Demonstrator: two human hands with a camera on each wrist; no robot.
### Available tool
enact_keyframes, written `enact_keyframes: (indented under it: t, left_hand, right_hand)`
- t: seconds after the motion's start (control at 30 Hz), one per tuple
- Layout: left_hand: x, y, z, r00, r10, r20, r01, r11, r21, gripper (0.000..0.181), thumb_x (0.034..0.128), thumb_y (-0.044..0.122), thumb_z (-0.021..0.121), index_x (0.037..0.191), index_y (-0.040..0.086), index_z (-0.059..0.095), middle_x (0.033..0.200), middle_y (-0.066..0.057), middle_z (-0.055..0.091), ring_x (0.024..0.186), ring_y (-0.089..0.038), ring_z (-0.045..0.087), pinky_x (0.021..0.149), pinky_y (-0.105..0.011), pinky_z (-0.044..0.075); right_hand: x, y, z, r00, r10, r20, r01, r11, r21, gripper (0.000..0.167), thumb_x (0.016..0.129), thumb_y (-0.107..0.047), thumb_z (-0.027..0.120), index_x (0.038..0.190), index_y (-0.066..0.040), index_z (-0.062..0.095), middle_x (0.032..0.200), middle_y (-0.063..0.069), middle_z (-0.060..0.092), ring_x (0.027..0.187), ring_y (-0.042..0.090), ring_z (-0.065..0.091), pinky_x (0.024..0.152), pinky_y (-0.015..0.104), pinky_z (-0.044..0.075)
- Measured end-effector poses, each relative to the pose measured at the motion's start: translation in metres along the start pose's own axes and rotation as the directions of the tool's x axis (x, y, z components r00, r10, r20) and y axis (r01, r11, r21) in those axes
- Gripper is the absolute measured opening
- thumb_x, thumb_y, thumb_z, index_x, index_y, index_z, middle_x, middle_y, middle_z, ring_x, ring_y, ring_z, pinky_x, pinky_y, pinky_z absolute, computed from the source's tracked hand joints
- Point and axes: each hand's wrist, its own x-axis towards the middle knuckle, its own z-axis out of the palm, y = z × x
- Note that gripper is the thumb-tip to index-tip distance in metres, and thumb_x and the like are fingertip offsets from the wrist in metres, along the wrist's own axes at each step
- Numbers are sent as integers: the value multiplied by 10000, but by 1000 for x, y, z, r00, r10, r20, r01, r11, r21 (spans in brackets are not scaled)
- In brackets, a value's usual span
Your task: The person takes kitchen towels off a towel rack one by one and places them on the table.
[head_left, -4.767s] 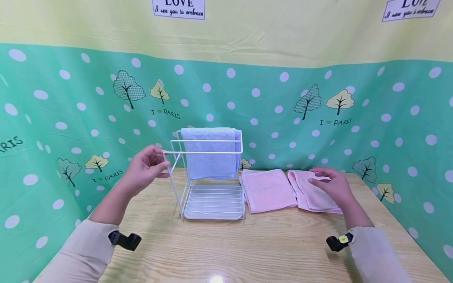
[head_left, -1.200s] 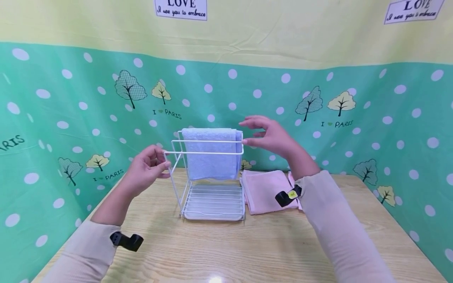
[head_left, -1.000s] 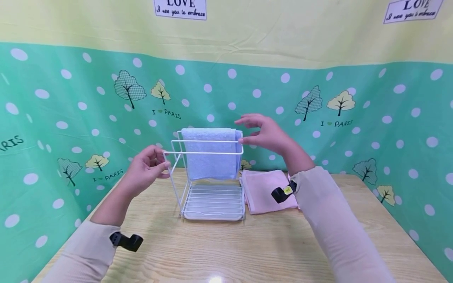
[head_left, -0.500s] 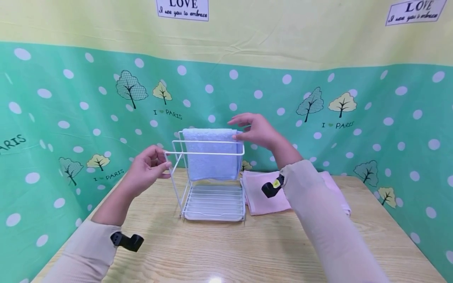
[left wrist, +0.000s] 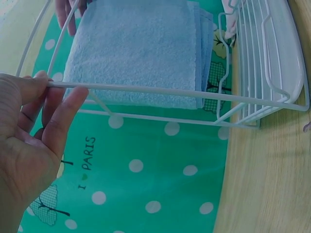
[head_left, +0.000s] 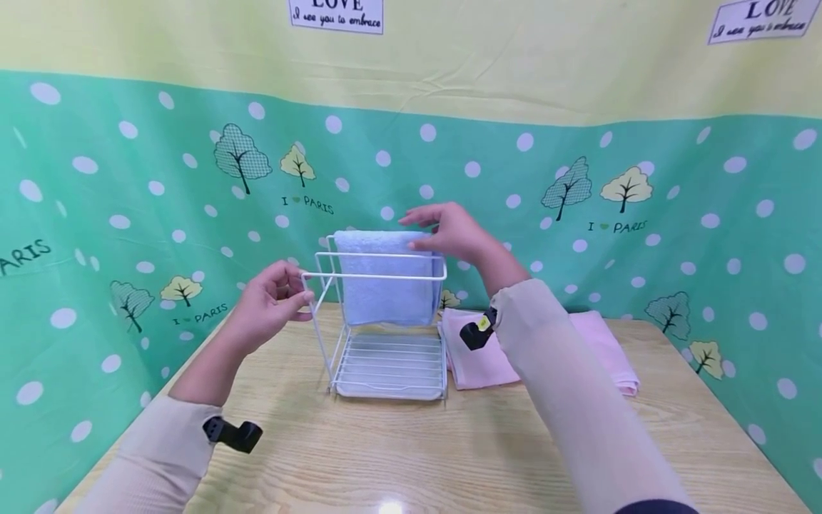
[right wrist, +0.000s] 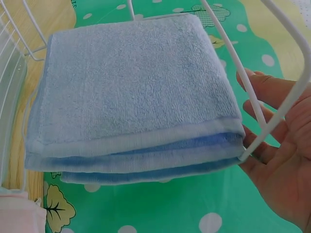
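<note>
A folded blue towel (head_left: 388, 303) hangs over the back rail of a white wire rack (head_left: 372, 276). My left hand (head_left: 270, 307) pinches the rack's front left upright near its top corner; the left wrist view shows thumb and fingers on the white bar (left wrist: 160, 91). At the towel's upper right, my right hand (head_left: 452, 232) hovers with fingers extended above the fold and the thumb in front. In the right wrist view this hand (right wrist: 286, 141) is beside the towel's layered edge (right wrist: 146, 145), fingers loosely bent behind the bars; contact with the towel is unclear.
Two folded pink towels (head_left: 478, 360) lie on the wooden table (head_left: 359, 450) right of the rack, partly hidden by the right forearm. The rack's base holds a slatted grid over a white tray (head_left: 388, 391). A green dotted curtain (head_left: 488, 193) stands close behind.
My right hand has left the right pink towel, risen to the rack's top right and moved left along the blue towel's upper edge. The left hand keeps its hold on the rack.
</note>
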Motion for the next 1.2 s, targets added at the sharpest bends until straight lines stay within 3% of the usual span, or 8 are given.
enact_keyframes:
  t: [0.23, 0.47, 0.67, 0.93, 1.2]
  left_hand:
    - [0, 3, 0, 1000, -8, -1, 8, 1000, -10, 190, 937, 38, 642, 1065, 35, 501, 910, -190, 532, 825, -265, 624, 696, -370, 622]
    - [1, 3, 0, 1000, -4, 3, 4, 1000, -15, 187, 936, 36, 641, 1055, 23, 497, 913, -204, 540, 850, -362, 622, 695, -374, 621]
    - [0, 3, 0, 1000, -2, 2, 2, 1000, -17, 187, 936, 39, 645, 1055, 24, 501, 913, -209, 543, 825, -279, 631, 698, -374, 621]
    - [0, 3, 0, 1000, 0, -2, 0, 1000, -20, 186, 935, 31, 642, 1062, 27, 507, 904, -206, 533, 830, -326, 622, 695, -377, 621]
    - [0, 4, 0, 1000, 2, -1, -2, 1000, -20, 182, 933, 26, 642, 1054, 26, 507, 905, -209, 542, 811, -259, 631, 693, -381, 622]
  right_hand:
    - [11, -4, 5, 999, 45, 14, -45, 998, -39, 325, 846, -177, 779, 1162, -219, 715, 1285, 1, 620, 1155, 215, 541, 922, 363, 531]
    - [22, -6, 10, 998, 68, 8, -67, 996, -64, 290, 839, -169, 787, 1122, -201, 732, 1217, 10, 648, 1085, 203, 591, 917, 363, 538]
    - [28, -4, 13, 997, 68, 22, -66, 996, -54, 305, 836, -152, 786, 1135, -165, 725, 1156, 16, 662, 1003, 185, 609, 885, 342, 542]
    - [33, -2, 15, 998, 41, 37, -39, 998, -51, 278, 829, -137, 793, 1101, -170, 744, 1090, -9, 689, 988, 148, 608, 875, 314, 539]
    - [35, -1, 16, 998, 35, 54, -33, 999, -40, 256, 825, -141, 799, 1076, -170, 757, 1015, -20, 711, 946, 149, 621, 841, 312, 549]
